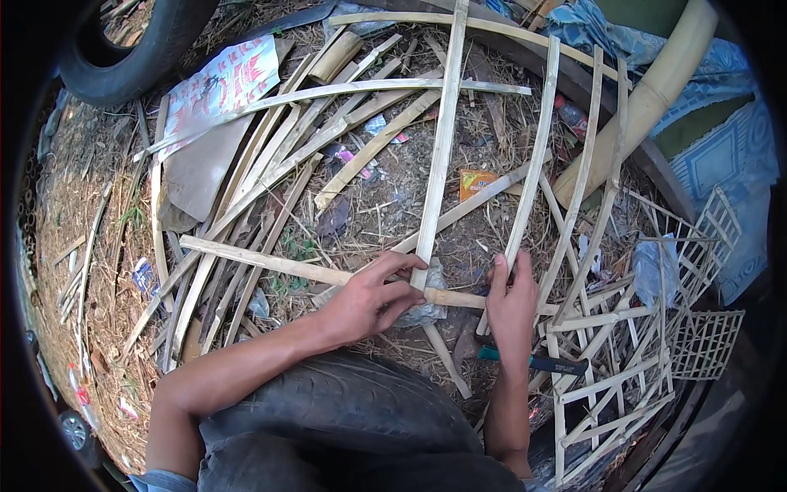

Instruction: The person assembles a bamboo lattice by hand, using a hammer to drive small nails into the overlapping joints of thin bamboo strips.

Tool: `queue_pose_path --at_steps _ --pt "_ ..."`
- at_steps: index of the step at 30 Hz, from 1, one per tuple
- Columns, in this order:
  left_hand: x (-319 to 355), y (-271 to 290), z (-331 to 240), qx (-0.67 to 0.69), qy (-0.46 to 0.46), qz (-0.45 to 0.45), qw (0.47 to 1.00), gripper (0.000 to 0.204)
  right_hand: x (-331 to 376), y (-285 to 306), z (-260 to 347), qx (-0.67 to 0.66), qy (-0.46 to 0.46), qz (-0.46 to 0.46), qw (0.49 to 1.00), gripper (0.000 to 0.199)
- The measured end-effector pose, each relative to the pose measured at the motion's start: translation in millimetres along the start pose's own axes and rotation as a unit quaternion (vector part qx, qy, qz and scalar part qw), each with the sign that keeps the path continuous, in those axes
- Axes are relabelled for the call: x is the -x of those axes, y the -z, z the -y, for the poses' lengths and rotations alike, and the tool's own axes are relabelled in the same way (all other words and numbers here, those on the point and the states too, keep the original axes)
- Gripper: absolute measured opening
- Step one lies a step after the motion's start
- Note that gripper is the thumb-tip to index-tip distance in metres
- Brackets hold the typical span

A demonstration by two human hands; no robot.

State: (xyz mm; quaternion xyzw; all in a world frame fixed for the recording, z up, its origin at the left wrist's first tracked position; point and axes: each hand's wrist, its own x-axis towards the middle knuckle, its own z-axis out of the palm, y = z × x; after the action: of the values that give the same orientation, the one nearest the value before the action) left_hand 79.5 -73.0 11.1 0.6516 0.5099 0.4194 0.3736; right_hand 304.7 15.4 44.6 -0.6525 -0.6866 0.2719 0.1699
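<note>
My left hand (379,297) is closed at a joint where a long upright bamboo slat (441,156) meets a bamboo crosspiece (270,261). Its fingers pinch the slat's lower end. To the right, my right hand (513,299) grips the lower end of a second bamboo slat (531,164), thumb and fingers on either side of it, by the crosspiece. The slats' far ends reach a curved bamboo strip (484,29). Below the joint lies a clear plastic bag (426,313). A hammer (541,362) with a dark handle lies partly behind my right wrist.
A worn tyre (344,402) sits directly before me; another tyre (135,61) lies far left. Loose bamboo strips (270,164) pile up at left. At right are lattice bamboo frames (611,394), a thick bamboo pole (639,107) and blue cloth (721,164). Litter and straw cover the ground.
</note>
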Motion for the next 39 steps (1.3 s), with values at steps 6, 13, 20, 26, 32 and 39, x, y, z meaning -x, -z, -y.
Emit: queue_pose_path --at_steps 6,13,20,26,32,39 --pt "0 0 -1 -0.019 -0.016 -0.009 1.000 0.019 -3 -20 65 0.067 0.165 -0.118 0.977 0.059" --pt "-3 -2 1 0.006 0.013 -0.009 1.000 0.016 -14 -18 63 0.096 0.179 -0.161 0.966 0.069" --pt "-3 5 7 0.012 -0.030 -0.010 0.999 0.015 -46 -28 -2 -0.234 -0.038 -0.011 0.972 0.056" --pt "-2 27 11 0.019 -0.010 0.026 0.999 0.017 -34 -40 29 -0.425 -0.150 0.045 0.891 0.044" --pt "-1 29 11 0.012 -0.031 0.023 0.999 0.017 -28 -42 30 -0.509 -0.151 0.069 0.845 0.042" --pt "4 31 14 0.028 -0.004 0.027 0.999 0.021 -28 -50 29 -0.456 -0.120 0.064 0.879 0.040"
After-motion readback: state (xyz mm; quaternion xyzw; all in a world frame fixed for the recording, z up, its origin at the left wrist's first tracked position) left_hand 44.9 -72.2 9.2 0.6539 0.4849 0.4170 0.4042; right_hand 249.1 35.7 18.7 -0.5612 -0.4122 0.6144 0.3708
